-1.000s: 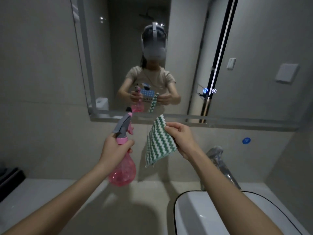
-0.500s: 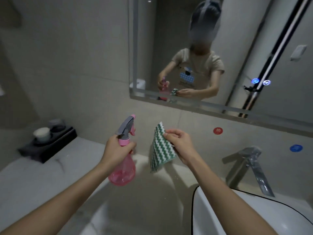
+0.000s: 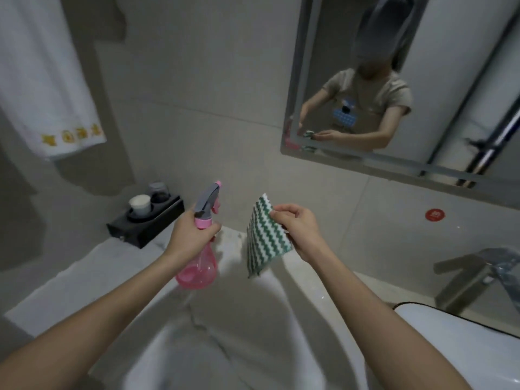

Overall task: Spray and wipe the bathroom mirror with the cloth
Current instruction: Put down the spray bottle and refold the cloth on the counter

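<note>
Gripping the neck of a pink bottle (image 3: 198, 270) at frame centre, the left hand (image 3: 189, 238) is curling its fingers round it just under the grey trigger head, whose nozzle is tilting up and to the right. The right hand (image 3: 299, 230) is pinching the upper corner of a green and white zigzag cloth (image 3: 264, 236), which is hanging down beside the bottle without touching it. Both hands are hovering apart above the pale counter (image 3: 84, 280), each closed on its own thing. The mirror (image 3: 450, 80) is sitting in the upper right of the frame, well away from bottle and cloth, and is reflecting the person with both arms out. At the lower right a white basin (image 3: 455, 342) is showing, with a metal tap (image 3: 478, 277) behind it. At middle left a black tray (image 3: 140, 229) is standing on the counter, carrying a white cup (image 3: 139, 205) and a dark cup (image 3: 159, 191). A white towel (image 3: 42, 80) is hanging in the upper left
</note>
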### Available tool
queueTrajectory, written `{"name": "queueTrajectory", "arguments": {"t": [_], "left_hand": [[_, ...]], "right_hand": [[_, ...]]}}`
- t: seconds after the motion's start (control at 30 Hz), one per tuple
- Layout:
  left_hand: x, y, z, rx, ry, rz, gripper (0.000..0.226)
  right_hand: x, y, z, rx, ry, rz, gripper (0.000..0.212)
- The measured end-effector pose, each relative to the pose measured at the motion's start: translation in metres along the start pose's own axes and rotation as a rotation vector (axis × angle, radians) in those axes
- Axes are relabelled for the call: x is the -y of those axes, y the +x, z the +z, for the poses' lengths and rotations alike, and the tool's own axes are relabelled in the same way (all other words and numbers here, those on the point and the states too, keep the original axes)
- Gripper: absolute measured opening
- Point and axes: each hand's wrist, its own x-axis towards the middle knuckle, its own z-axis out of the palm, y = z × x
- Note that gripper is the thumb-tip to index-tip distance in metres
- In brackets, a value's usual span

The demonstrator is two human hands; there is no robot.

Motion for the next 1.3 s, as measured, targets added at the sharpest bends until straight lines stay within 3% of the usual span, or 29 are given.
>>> {"name": "queueTrajectory", "arguments": {"t": [0.47,0.77,0.9,1.07,1.2,1.3], "left_hand": [[0.075,0.03,-0.03,0.252,-0.063,-0.018,0.018],[0.096,0.024,-0.058,0.204,0.003,0.009,0.015],[0.118,0.024,-0.081,0.11,-0.012,0.046,0.053],[0.16,0.023,-0.126,0.047,0.02,0.19,0.072],[0.193,0.031,-0.167,-0.018,0.105,0.169,0.073],[0.219,0.042,-0.191,-0.089,0.148,0.111,0.048]], "right_hand": [[-0.054,-0.026,0.089,-0.214,0.048,0.161,0.01],[-0.063,-0.023,0.125,-0.148,0.056,0.145,0.011],[-0.074,-0.013,0.154,-0.082,0.058,0.164,0.015],[-0.084,-0.004,0.203,0.042,0.064,0.195,0.014],[-0.093,0.006,0.247,0.113,0.039,0.218,0.009],[-0.101,0.018,0.276,0.139,-0.008,0.216,0.006]]}}
